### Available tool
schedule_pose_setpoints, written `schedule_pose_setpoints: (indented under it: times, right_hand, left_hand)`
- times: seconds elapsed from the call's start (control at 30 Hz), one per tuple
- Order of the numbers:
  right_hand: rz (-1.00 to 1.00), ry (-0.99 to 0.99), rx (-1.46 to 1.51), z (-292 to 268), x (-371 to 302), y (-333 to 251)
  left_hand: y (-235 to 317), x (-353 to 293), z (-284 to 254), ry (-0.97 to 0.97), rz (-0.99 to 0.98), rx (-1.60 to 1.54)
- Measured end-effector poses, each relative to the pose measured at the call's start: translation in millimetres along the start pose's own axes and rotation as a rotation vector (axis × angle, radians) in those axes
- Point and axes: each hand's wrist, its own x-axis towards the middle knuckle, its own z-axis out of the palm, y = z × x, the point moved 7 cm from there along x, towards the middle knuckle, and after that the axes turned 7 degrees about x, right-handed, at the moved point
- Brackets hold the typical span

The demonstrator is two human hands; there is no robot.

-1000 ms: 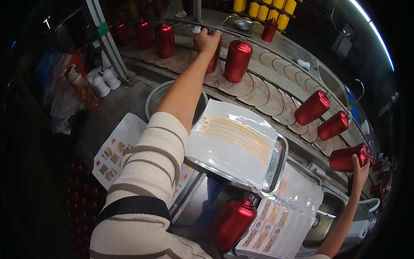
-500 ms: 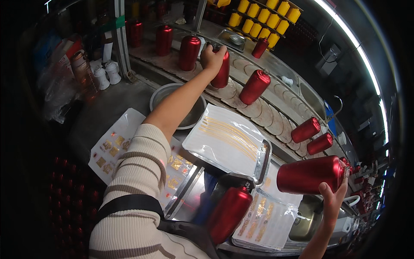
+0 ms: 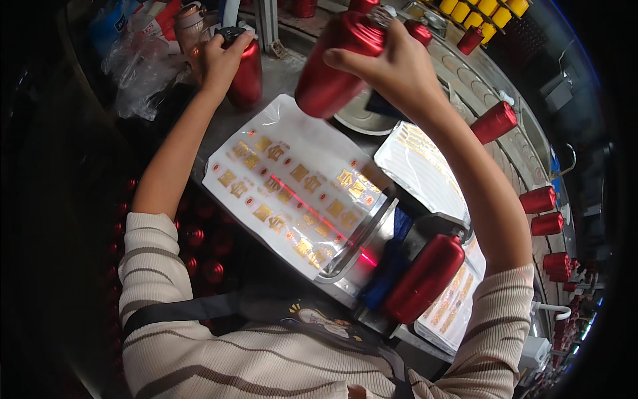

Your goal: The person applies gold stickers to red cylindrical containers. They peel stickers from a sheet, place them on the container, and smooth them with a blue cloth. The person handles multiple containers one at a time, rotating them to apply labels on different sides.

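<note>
My left hand [image 3: 224,61] is closed around the dark top of a shiny red bottle [image 3: 244,83], which stands nearly upright on the grey worktop at the far left. My right hand [image 3: 399,63] grips a second red bottle [image 3: 335,70] by its metal neck. This one is tilted, its neck to the upper right, and appears raised above the work surface. Below both hands lies a white sheet of gold and red decals [image 3: 279,193], a thin red light line crossing it. Another red bottle [image 3: 425,279] lies at a slant on a dark holder near my body.
A metal bowl [image 3: 364,120] and a sheet of gold strips [image 3: 425,166] sit beyond the decals. Several red bottles, one here [image 3: 495,122], ride a conveyor along the right. Plastic bags [image 3: 143,73] and a copper-coloured flask [image 3: 191,26] crowd the far left.
My left hand has brought its red bottle from the conveyor to the worktop at the left. My right hand has carried its bottle from the lower right to the far middle. The view has turned left.
</note>
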Motion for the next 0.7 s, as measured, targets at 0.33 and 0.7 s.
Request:
schedule_pose_setpoints:
  times: [0.33,0.7]
  right_hand:
    - [0.086,0.002,-0.058,145.7,80.0,26.2]
    - [0.187,0.032,-0.064,159.7,102.0,35.6]
  left_hand:
    - [-18.8,-9.2,-29.7,-0.039,-0.032,0.206]
    - [-23.9,-6.9,-34.4,-0.034,-0.009,0.151]
